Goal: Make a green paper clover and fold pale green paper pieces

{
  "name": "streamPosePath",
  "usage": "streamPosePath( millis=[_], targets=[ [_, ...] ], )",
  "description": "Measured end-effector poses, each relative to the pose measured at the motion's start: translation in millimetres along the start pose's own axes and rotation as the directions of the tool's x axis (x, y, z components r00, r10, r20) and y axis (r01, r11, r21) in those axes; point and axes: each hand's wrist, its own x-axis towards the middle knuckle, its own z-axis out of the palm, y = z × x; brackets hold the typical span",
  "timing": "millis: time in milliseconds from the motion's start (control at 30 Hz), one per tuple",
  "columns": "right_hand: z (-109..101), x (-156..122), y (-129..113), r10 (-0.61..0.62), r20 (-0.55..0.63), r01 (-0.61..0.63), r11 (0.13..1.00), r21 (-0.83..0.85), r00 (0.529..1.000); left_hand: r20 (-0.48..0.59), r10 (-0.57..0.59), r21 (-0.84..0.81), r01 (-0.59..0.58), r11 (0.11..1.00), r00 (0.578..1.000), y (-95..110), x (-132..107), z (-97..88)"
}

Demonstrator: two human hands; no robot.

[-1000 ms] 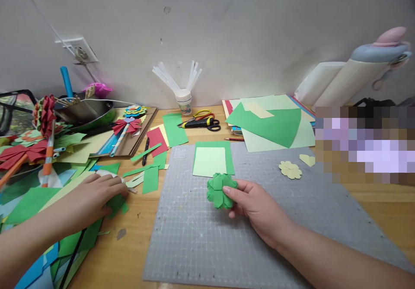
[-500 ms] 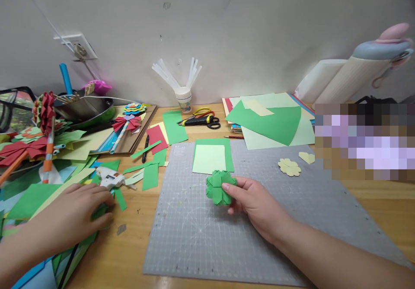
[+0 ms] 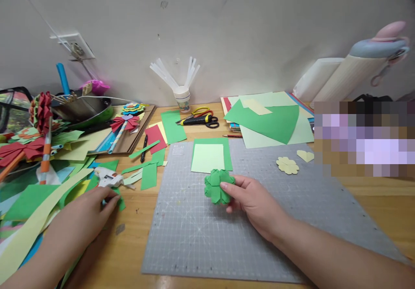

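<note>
My right hand (image 3: 249, 202) pinches a green folded-paper flower (image 3: 218, 187) between thumb and fingers, above the grey cutting mat (image 3: 181, 246). My left hand (image 3: 89, 209) is at the left, among paper scraps, just below a white hot glue gun (image 3: 107, 177) that lies on its side. Its fingers are curled in close to the thumb; what they hold, if anything, is hidden. On the mat, a pale green square (image 3: 208, 157) overlaps a green sheet (image 3: 228, 153). A cream paper flower (image 3: 287, 165) and a cream heart-like piece (image 3: 305, 155) lie to the right.
Scissors (image 3: 212, 122), a black-and-yellow cutter (image 3: 196, 120) and a paper cup (image 3: 182, 100) of white sticks stand or lie near the wall. Stacked coloured paper (image 3: 269, 125) is at the back right, beside a bottle (image 3: 353, 73). Finished paper flowers (image 3: 40, 120) and a pan (image 3: 82, 112) crowd the left.
My left hand has shifted right and slightly up over the scraps, closer to the glue gun, its fingers drawn closer together. My right hand still holds the green flower in about the same place.
</note>
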Motion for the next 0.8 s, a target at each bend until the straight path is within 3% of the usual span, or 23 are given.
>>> streamPosePath(
  millis=[133, 200, 333, 500, 800],
  targets=[
    [0, 0, 0, 0.006, -0.007, -0.006, 1.000, 0.004, 1.000, 0.031, -0.066, 0.019, 0.065, 0.998, 0.997, 15, -2, -3.2],
    [0, 1, 1, 0.002, -0.002, -0.002, 1.000, 0.004, 1.000, -0.011, -0.053, -0.009, 0.053, 0.999, 0.999, 19, 0, -5.7],
    [0, 1, 0, 0.003, -0.006, -0.003, 1.000, 0.004, 1.000, -0.133, 0.066, -0.046, -0.072, 0.996, 0.989, 23, 18, -11.4],
    [-1, 1, 1, 0.005, -0.007, -0.005, 1.000, 0.002, 1.000, -0.156, 0.246, -0.071, -0.260, 0.963, 0.957, 32, 57, -18.3],
    [-2, 1, 2, 0.005, 0.002, -0.005, 1.000, -0.016, 1.000, -0.177, 0.168, -0.042, -0.178, 0.983, 0.970, 44, 107, -32.3]
  ],
)
